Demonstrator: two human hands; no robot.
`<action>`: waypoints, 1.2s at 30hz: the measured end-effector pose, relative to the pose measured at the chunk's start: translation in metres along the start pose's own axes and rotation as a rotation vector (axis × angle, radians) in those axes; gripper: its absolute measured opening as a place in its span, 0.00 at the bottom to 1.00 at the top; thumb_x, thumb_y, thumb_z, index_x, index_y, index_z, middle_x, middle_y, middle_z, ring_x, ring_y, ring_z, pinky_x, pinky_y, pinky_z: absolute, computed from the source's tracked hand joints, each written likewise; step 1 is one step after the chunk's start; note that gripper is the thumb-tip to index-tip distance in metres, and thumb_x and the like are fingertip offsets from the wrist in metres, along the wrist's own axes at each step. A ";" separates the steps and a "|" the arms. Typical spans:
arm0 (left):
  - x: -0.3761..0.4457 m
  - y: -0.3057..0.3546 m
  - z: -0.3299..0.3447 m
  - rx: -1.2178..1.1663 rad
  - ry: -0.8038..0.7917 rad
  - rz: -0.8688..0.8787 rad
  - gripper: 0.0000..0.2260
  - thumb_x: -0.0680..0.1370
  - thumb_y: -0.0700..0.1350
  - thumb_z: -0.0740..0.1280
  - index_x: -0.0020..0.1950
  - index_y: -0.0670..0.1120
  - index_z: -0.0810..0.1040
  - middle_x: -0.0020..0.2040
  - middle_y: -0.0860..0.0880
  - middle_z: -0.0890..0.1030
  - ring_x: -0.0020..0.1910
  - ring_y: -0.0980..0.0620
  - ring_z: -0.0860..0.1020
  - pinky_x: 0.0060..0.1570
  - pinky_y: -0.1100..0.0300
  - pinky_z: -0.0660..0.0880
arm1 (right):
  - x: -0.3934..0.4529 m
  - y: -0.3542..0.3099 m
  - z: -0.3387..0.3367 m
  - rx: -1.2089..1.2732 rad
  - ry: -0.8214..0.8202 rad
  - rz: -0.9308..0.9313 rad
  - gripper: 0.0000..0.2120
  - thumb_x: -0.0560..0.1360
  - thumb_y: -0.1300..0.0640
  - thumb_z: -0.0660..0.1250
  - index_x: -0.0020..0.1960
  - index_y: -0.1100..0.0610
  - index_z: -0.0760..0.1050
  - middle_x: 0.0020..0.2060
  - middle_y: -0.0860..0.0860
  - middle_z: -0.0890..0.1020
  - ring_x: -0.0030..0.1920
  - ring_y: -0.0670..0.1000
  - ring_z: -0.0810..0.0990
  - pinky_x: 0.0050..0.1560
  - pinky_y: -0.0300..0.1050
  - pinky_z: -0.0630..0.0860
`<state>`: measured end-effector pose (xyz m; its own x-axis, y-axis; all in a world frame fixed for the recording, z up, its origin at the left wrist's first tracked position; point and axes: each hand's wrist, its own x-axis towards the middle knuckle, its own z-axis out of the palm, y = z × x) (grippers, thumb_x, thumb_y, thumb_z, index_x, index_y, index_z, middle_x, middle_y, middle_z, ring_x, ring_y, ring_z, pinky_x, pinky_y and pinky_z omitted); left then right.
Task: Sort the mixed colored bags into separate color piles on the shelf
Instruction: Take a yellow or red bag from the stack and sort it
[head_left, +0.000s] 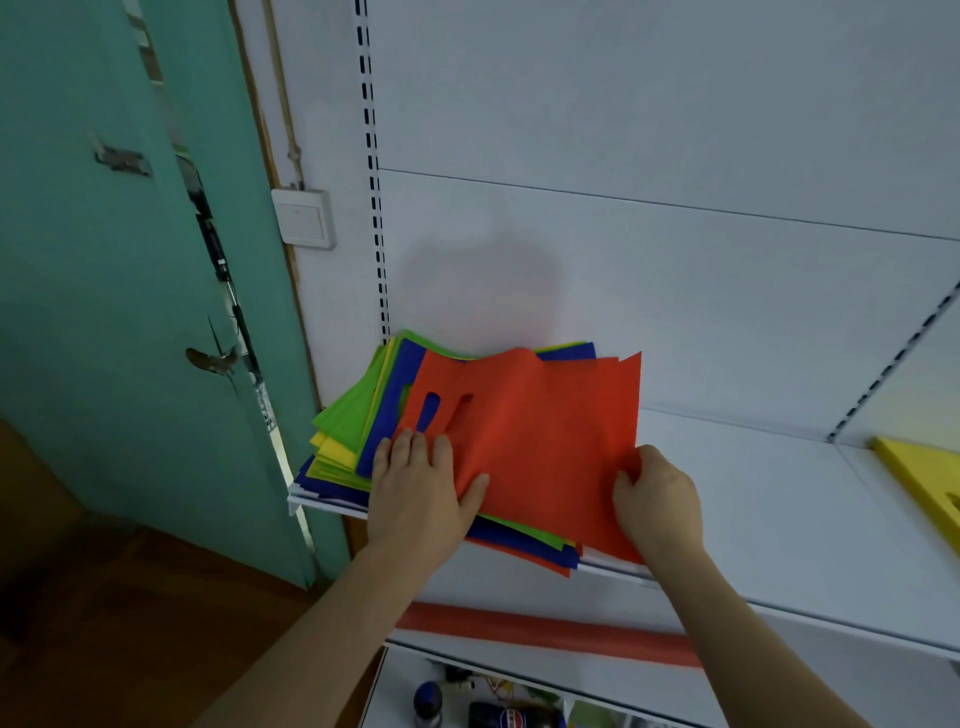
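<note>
Head view: red bag (540, 447) is sitting on top of the stack (353, 431), long axis running 9 to 3. Right hand (657, 499) is pinching its 4 o'clock edge; left hand (421, 483) is pressing flat at 8, so right's peeling it toward the yellow pile (924, 473) at 3.

To my left stands a teal door (104, 312), a white switch (303, 218) beside it. Bottles (428, 701) sit on the lower shelf (519, 691).

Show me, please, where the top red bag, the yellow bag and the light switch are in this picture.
red bag (540, 441), head view, middle of its flat face.
yellow bag (919, 467), head view, its visible corner at the shelf's right.
light switch (302, 218), head view, centre of the white plate.
</note>
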<state>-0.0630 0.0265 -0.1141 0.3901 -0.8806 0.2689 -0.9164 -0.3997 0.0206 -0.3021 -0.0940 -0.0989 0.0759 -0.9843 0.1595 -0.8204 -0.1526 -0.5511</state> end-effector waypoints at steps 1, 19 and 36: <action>0.000 0.001 0.001 -0.016 0.007 0.010 0.38 0.81 0.72 0.46 0.78 0.46 0.67 0.76 0.43 0.73 0.79 0.41 0.64 0.80 0.41 0.56 | 0.000 0.001 0.000 -0.004 0.023 -0.014 0.04 0.79 0.61 0.63 0.52 0.60 0.75 0.41 0.58 0.82 0.42 0.63 0.80 0.46 0.59 0.80; 0.059 0.013 -0.019 -0.565 -0.038 -0.148 0.30 0.85 0.59 0.60 0.83 0.47 0.60 0.69 0.46 0.79 0.65 0.44 0.79 0.60 0.47 0.77 | 0.018 0.041 -0.043 0.391 0.301 -0.122 0.02 0.84 0.55 0.64 0.53 0.47 0.72 0.42 0.46 0.81 0.43 0.53 0.79 0.45 0.50 0.70; 0.061 0.023 -0.031 -1.095 0.234 -0.048 0.09 0.85 0.42 0.65 0.56 0.57 0.76 0.48 0.64 0.80 0.48 0.72 0.77 0.42 0.77 0.70 | -0.030 0.059 -0.057 0.326 0.406 -0.021 0.09 0.80 0.61 0.64 0.51 0.47 0.69 0.37 0.43 0.78 0.38 0.46 0.77 0.34 0.42 0.66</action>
<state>-0.0633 -0.0281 -0.0672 0.5064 -0.7545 0.4174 -0.5302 0.1093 0.8408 -0.3846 -0.0685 -0.0895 -0.1884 -0.8769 0.4421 -0.5969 -0.2553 -0.7607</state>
